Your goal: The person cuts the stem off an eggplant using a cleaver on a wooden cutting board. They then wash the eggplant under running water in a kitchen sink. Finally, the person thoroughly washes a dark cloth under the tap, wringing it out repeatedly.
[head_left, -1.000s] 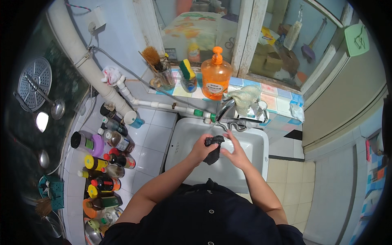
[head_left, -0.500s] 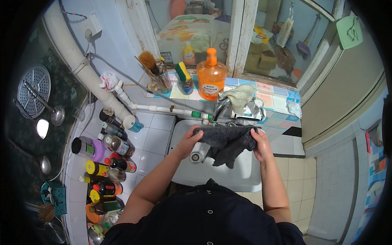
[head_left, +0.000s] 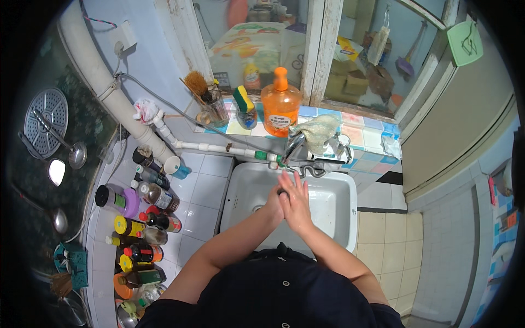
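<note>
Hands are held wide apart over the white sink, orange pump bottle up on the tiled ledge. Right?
Not apart: the head view shows the left hand and right hand together. The rest stands: they are over the white sink, and the orange pump bottle is on the tiled ledge.

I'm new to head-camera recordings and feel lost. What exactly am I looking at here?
No machine here: a person works bare-handed. A wide fisheye camera on the head looks down, bending straight edges. The left hand and right hand meet over a white sink, with something dark, mostly hidden, between them. On the tiled ledge beyond stand an orange pump bottle and a glass with a sponge. Bottles crowd the counter at left.
</note>
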### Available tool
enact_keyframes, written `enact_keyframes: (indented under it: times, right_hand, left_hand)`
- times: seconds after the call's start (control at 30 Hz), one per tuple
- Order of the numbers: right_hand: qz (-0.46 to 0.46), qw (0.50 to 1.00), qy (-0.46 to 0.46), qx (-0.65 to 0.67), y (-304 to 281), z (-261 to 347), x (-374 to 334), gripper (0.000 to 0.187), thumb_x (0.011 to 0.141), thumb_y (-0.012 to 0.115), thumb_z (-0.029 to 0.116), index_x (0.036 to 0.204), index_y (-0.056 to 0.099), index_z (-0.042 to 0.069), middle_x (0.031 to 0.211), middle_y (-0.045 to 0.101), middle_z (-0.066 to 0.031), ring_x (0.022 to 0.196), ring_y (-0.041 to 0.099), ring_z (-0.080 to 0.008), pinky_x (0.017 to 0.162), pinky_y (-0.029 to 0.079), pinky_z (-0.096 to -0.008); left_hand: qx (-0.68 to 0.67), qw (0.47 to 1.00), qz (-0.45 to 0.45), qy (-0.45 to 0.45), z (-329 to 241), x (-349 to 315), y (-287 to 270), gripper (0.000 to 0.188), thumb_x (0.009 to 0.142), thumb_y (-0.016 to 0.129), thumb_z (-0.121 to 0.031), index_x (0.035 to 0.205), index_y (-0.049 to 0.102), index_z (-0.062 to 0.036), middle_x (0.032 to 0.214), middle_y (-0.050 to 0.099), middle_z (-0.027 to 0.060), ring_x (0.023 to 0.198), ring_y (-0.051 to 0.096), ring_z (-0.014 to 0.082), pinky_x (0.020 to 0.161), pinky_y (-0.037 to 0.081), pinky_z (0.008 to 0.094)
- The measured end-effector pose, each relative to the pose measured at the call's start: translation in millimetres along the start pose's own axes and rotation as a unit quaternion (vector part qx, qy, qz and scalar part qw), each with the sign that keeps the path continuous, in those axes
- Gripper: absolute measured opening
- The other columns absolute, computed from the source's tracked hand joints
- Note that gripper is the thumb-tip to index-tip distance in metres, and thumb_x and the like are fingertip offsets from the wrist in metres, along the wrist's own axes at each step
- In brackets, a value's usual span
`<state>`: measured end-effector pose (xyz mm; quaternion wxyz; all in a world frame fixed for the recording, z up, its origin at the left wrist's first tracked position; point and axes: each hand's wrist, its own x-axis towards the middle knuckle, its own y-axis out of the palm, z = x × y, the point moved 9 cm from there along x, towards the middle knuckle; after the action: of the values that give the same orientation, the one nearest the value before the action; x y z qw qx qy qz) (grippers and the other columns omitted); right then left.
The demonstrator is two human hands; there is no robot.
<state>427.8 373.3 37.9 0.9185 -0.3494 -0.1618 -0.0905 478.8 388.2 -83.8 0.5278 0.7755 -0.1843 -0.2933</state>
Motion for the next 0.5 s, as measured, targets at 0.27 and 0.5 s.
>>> enact_keyframes:
  times: [0.27, 0.5]
  right_hand:
    - [-0.019, 0.814, 0.309, 0.491, 3, -99, 18, 0.035, 0.097, 0.035, 0.029, 0.116, 0.049, 0.003, 0.101, 0.062, -0.0136, 0.09, 0.06, -0.0185, 0.081, 0.046, -0.0293]
    - [0.059, 0.81, 0.334, 0.479, -8, -100, 8, 0.037, 0.096, 0.037, 0.031, 0.114, 0.049, 0.001, 0.094, 0.063, -0.0108, 0.09, 0.06, -0.0183, 0.08, 0.047, -0.0288]
  left_hand:
    - [0.247, 0.964, -0.027, -0.096, -25, -16, 26, 0.04, 0.093, 0.04, -0.04, 0.1, 0.055, -0.0035, 0.089, 0.061, 0.0059, 0.082, 0.059, 0.0172, 0.074, 0.049, 0.0326]
    - [0.432, 0.901, -0.027, -0.011, -82, -27, 42, 0.041, 0.094, 0.038, -0.038, 0.104, 0.054, -0.0015, 0.096, 0.059, 0.0048, 0.086, 0.058, 0.013, 0.078, 0.045, 0.0274]
